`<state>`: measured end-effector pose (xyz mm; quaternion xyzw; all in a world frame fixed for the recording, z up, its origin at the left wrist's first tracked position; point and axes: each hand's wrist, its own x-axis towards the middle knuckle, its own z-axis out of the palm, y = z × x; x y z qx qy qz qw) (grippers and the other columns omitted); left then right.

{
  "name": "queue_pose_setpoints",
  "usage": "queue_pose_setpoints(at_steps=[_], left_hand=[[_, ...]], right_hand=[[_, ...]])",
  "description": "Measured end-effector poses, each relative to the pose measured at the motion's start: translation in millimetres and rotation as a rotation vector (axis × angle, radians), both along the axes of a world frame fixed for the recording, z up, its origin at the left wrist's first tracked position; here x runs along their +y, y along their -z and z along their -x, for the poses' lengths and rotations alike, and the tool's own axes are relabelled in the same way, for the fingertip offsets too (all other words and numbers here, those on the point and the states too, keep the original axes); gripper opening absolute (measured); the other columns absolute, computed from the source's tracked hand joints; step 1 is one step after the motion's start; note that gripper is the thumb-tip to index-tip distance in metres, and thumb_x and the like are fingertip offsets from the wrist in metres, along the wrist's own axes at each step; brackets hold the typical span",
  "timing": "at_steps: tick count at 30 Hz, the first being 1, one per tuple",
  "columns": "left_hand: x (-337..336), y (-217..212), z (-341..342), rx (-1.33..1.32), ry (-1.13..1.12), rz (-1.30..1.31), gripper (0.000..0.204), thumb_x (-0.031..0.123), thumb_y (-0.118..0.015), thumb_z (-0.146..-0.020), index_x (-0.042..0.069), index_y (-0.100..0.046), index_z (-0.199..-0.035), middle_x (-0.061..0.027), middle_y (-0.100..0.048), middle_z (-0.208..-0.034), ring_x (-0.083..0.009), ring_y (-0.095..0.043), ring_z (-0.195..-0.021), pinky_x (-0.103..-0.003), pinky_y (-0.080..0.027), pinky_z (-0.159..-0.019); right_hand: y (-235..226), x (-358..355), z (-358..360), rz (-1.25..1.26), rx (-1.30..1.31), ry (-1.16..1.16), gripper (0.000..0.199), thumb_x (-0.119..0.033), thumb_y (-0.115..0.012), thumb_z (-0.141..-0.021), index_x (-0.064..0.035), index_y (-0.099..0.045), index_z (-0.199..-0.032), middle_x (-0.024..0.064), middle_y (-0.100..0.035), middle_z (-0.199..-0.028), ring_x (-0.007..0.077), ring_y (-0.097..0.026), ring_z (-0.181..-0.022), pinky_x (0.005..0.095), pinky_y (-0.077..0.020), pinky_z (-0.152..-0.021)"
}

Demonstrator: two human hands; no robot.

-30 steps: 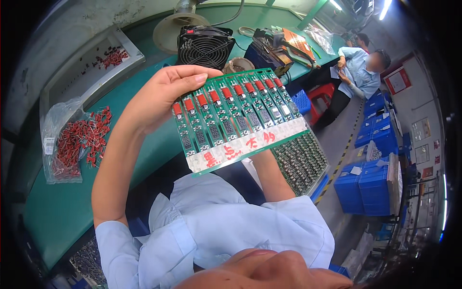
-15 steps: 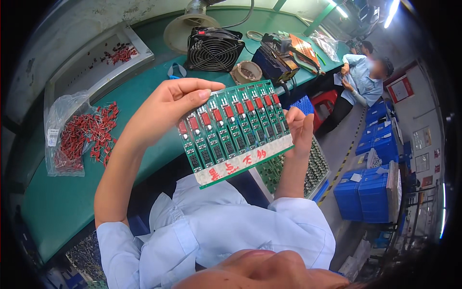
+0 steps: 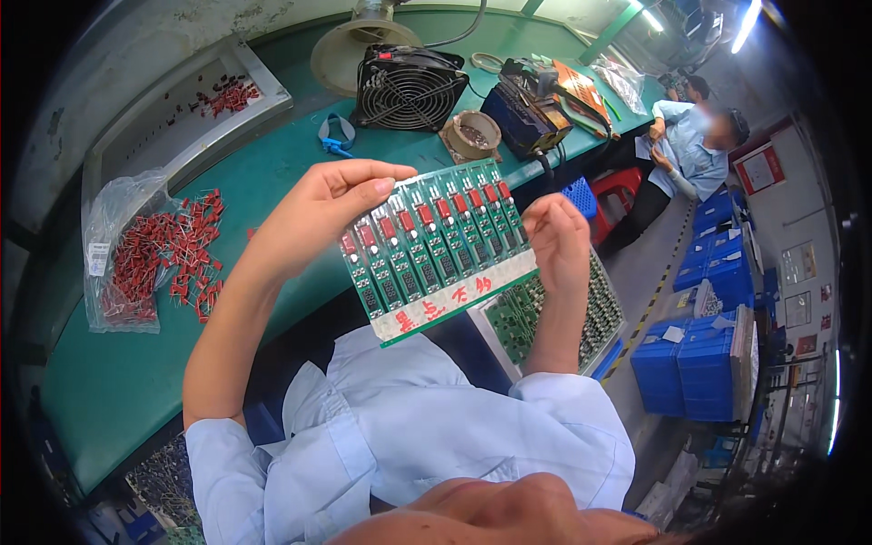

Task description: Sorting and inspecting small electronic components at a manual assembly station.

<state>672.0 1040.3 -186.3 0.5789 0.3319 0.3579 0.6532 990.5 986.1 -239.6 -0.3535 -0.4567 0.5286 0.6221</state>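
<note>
A green circuit board panel (image 3: 436, 243) is held up tilted in front of my chest. It carries a row of red box-shaped components, small dark displays and a pale strip with red handwriting along its lower edge. My left hand (image 3: 331, 209) pinches its upper left edge between thumb and fingers. Beside the right edge is my right hand (image 3: 559, 238), its fingers curled together; whether they touch the board or hold something small is hidden. Loose red components with wire leads (image 3: 191, 259) spill from a clear plastic bag (image 3: 102, 238) on the green bench (image 3: 100, 381).
A metal-rimmed tray (image 3: 272, 89) with more red parts sits far left. Behind the board stand a black fan (image 3: 411, 91), a round tin (image 3: 470, 136) and a dark blue soldering unit (image 3: 525, 113). A white tray of boards (image 3: 509, 354) lies below my right hand. Another person (image 3: 690, 150) sits far right.
The board has shifted slightly left and turned a little. My right hand has come from behind its right edge to beside it, fingers now more curled. My left hand keeps its grip.
</note>
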Motion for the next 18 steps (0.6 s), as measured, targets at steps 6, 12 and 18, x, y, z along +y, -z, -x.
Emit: queue_pose_setpoints(at_steps=[6, 12, 18], left_hand=[[-6, 15, -7, 0.149, 0.023, -0.095, 0.030, 0.015, -0.060, -0.105, -0.002, -0.072, -0.127, -0.0030, -0.070, -0.084, -0.0052, -0.057, -0.062, -0.020, -0.048, -0.052], [-10, 16, -11, 0.211, 0.011, -0.094, 0.030, 0.014, -0.059, -0.105, -0.004, -0.072, -0.125, -0.0023, -0.066, -0.079, -0.0063, -0.054, -0.060, -0.022, -0.048, -0.052], [-10, 21, -14, 0.261, 0.018, -0.157, 0.032, 0.018, -0.061, -0.105, -0.003, -0.073, -0.126, -0.0025, -0.073, -0.088, -0.0039, -0.056, -0.065, -0.018, -0.043, -0.055]], right_hand=[[-11, 13, 8, 0.010, -0.464, 0.215, 0.014, -0.011, -0.072, -0.096, 0.0025, -0.072, -0.095, 0.0062, -0.070, -0.081, 0.0101, -0.058, -0.063, 0.0186, -0.0464, -0.060], [-11, 16, 13, 0.056, -0.794, 0.184, 0.010, -0.007, -0.076, -0.092, 0.0033, -0.075, -0.090, 0.0026, -0.068, -0.075, 0.0074, -0.052, -0.062, 0.0173, -0.0425, -0.060], [-18, 15, 18, 0.041, -0.855, 0.114, 0.011, -0.005, -0.076, -0.088, 0.0024, -0.073, -0.080, 0.0002, -0.063, -0.065, 0.0054, -0.047, -0.057, 0.0194, -0.0382, -0.053]])
